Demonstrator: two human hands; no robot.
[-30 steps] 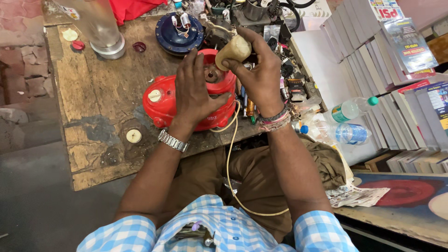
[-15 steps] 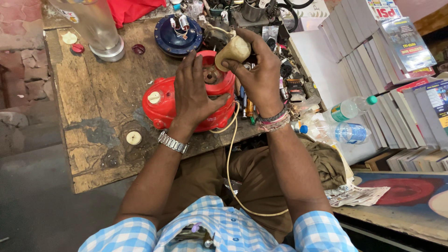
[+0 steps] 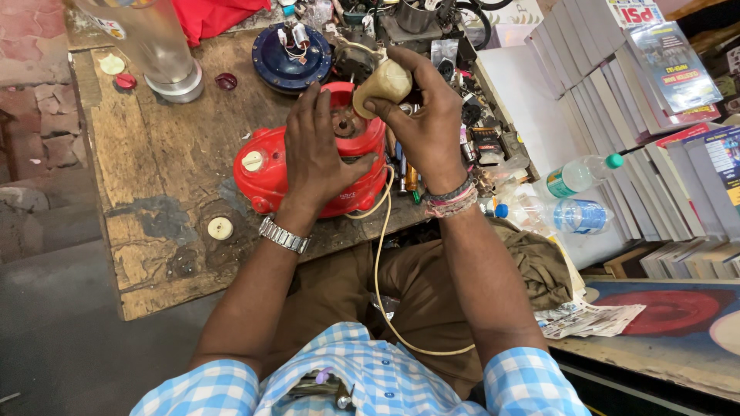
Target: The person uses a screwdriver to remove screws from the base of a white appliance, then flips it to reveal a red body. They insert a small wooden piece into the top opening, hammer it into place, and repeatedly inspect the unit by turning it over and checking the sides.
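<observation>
Hands meet over a red appliance base (image 3: 270, 181) that sits near the front edge of a worn wooden tabletop (image 3: 154, 177). The left hand (image 3: 316, 150), with a metal watch (image 3: 284, 234) at the wrist, lies flat on top of the base, fingers spread and pressing down on the red housing rather than curled around anything. The right hand (image 3: 428, 123), with thread bands (image 3: 453, 199) at the wrist, has its fingers closed around a cream-coloured rounded part (image 3: 383, 83), held just above the round opening in the top of the base. A cream cord (image 3: 379, 270) runs from the base down over the front edge of the tabletop into the person's lap.

Toward the back edge stands a dark blue round part (image 3: 289, 58) with small wires on it, and at the back left corner a clear jar (image 3: 150, 38). A small cream disc (image 3: 220, 228) lies on the wood left of the base. Beyond the right edge lie two plastic water bottles (image 3: 578, 216) beside stacked books (image 3: 617, 100).
</observation>
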